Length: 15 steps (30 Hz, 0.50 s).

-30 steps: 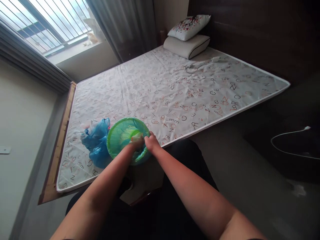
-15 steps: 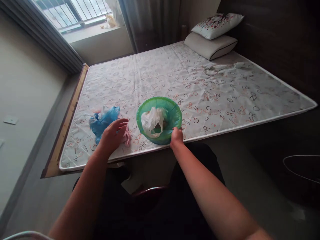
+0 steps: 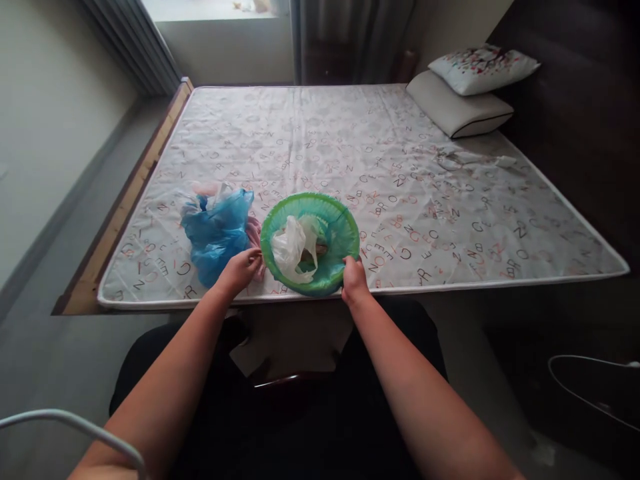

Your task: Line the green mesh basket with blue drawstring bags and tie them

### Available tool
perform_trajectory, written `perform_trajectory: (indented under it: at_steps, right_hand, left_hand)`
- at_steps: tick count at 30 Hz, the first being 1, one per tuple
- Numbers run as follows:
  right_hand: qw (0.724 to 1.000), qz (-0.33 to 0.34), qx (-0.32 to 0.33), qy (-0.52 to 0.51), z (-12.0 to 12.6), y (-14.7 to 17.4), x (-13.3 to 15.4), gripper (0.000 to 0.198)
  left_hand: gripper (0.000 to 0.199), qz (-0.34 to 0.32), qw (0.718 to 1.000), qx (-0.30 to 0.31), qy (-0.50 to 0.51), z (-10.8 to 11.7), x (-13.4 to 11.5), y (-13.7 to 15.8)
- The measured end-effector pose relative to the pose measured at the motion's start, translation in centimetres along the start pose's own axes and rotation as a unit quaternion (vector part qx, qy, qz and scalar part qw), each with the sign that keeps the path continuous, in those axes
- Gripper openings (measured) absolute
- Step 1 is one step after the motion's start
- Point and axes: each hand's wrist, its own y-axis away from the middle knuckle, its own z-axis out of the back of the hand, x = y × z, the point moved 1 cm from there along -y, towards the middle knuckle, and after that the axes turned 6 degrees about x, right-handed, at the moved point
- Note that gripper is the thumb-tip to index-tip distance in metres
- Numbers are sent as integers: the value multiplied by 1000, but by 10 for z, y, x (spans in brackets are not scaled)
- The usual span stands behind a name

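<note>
A green-rimmed trash bin [image 3: 351,230] with a blue-green plastic liner is near the front edge of the mattress. Inside it lie a crumpled white plastic bag [image 3: 289,247] and something brownish, partly hidden. My right hand [image 3: 354,279] grips the bin's rim on the right, thumb over the edge. On the opposite side, my left hand [image 3: 241,271] is closed, with its fingertips pinching at the rim and liner. Just beyond my left hand rests a crumpled blue plastic bag [image 3: 217,230], beside a pink cloth [image 3: 254,232] that is partly covered.
The letter-print mattress [image 3: 320,147] lies on a wooden bed frame [image 3: 125,193]. Two stacked pillows [image 3: 475,87] sit at the far right, with a white cable [image 3: 470,160] nearer. A grey curtain [image 3: 135,47] hangs at the left. Another pale cable [image 3: 70,417] crosses the lower left.
My left hand has moved from above the blue bag to the bin's left rim, its fingers closing there. My right hand keeps its grip. The view has turned and tilted downward.
</note>
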Motion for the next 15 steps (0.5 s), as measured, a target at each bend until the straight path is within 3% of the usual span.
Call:
perform_trajectory:
  at_steps: [2, 5, 7, 10, 12, 13, 15]
  right_hand:
    - [1000, -6, 20, -13, -6, 4, 5, 37]
    - [999, 11, 44, 10, -8, 8, 11, 34]
    - [997, 24, 56, 39, -5, 9, 14, 35]
    - [989, 41, 77, 117, 10, 16, 20, 44]
    - [972, 113, 29, 205, 21, 29, 29, 55]
    - [951, 176, -11, 255, 24, 39, 36, 61]
    - [877, 333, -53, 342, 21, 62, 52, 65]
  left_hand:
    - [38, 1, 996, -93, 12, 1, -6, -4]
    - [46, 22, 972, -189, 138, 0, -14, -7]
    - [54, 0, 955, -185, 232, -4, -17, -11]
    - [64, -29, 952, -125, 279, -13, -21, -17]
    - [69, -8, 956, -81, 280, -21, -23, -21]
    - [70, 2, 958, -68, 278, -26, -24, -22]
    - [67, 7, 961, -64, 269, -32, -26, -24]
